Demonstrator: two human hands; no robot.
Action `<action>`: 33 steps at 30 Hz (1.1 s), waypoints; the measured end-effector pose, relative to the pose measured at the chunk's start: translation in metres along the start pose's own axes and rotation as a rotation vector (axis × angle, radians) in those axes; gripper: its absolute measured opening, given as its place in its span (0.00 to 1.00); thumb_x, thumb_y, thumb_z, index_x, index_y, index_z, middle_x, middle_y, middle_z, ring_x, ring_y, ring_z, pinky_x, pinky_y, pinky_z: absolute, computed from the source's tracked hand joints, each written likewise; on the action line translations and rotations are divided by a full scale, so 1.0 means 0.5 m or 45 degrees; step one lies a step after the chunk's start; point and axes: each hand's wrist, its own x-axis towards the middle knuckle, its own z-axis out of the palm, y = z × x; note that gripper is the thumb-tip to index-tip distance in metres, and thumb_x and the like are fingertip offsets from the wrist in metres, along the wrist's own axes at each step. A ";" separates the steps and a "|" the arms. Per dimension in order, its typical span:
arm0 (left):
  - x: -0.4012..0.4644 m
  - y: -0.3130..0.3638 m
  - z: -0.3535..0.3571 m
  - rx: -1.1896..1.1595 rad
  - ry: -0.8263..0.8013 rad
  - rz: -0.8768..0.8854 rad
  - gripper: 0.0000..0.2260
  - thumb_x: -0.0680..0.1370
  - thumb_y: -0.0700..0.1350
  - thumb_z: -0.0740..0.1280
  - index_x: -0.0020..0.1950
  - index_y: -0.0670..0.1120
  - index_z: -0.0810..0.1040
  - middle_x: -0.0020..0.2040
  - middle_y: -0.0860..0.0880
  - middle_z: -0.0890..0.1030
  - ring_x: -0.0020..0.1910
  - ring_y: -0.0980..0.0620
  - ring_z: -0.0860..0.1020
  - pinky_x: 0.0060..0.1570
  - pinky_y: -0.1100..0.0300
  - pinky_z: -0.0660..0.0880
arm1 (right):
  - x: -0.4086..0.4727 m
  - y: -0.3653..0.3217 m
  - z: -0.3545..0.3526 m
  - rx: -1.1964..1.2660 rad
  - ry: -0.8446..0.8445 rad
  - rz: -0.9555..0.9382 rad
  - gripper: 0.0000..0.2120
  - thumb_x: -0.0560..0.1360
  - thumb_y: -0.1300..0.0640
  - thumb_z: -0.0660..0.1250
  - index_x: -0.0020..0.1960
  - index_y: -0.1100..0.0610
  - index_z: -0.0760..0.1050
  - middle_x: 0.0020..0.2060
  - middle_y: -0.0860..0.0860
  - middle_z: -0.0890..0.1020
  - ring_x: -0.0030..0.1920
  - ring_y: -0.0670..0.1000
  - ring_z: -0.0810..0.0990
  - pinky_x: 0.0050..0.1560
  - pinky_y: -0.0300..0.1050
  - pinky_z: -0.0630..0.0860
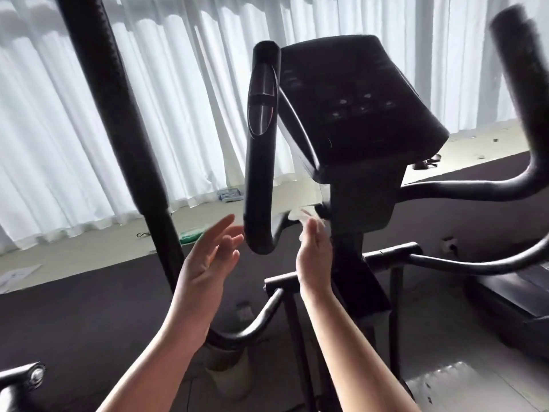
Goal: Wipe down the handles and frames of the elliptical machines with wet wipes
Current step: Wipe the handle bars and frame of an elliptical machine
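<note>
In the head view, the elliptical's inner handle (pixel 261 150), a black curved bar with a glossy sensor plate, rises through the middle of the frame beside the dark console (pixel 359 102) at upper centre. The left hand (pixel 205 263) is at lower centre, just left of the handle's bottom bend, fingers straight and spread, holding nothing and apparently not touching the bar. The right hand (pixel 315 257) is just right of that bend, raised edge-on; a pale, blurred wet wipe (pixel 300 215) shows at its fingertips against the short frame bar behind the handle, though how the fingers hold it I cannot tell. The step in hand looks like wiping the handle's lower curve and its joint. Next the wipe should be wrapped round the bar and drawn upward, the free hand steadying it.
</note>
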 end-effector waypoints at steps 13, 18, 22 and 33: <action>-0.032 0.001 -0.043 -0.152 -0.002 0.287 0.19 0.70 0.70 0.67 0.56 0.62 0.81 0.59 0.53 0.82 0.60 0.53 0.80 0.59 0.63 0.75 | -0.184 -0.195 0.045 0.891 -0.003 0.087 0.15 0.79 0.51 0.59 0.51 0.53 0.83 0.55 0.49 0.85 0.62 0.48 0.80 0.64 0.42 0.75; -0.023 -0.003 -0.054 -0.226 0.110 0.366 0.13 0.75 0.60 0.64 0.59 0.66 0.77 0.58 0.53 0.82 0.60 0.52 0.80 0.63 0.58 0.73 | -0.038 -0.240 0.057 -0.479 -0.240 -1.368 0.16 0.82 0.62 0.56 0.65 0.69 0.74 0.65 0.63 0.77 0.71 0.59 0.69 0.74 0.54 0.64; -0.046 -0.035 -0.056 -0.266 0.079 0.363 0.14 0.76 0.60 0.63 0.61 0.65 0.77 0.59 0.54 0.82 0.62 0.52 0.78 0.63 0.61 0.72 | 0.047 -0.183 0.012 -1.338 -0.535 -1.698 0.15 0.81 0.59 0.59 0.59 0.65 0.80 0.61 0.58 0.80 0.70 0.56 0.70 0.76 0.52 0.59; -0.067 -0.066 -0.016 -0.476 0.187 0.264 0.16 0.77 0.53 0.61 0.65 0.57 0.75 0.59 0.58 0.81 0.63 0.57 0.77 0.58 0.68 0.72 | -0.019 -0.070 -0.033 -2.193 -0.779 -2.255 0.14 0.80 0.59 0.61 0.59 0.61 0.82 0.60 0.55 0.82 0.69 0.54 0.74 0.75 0.50 0.60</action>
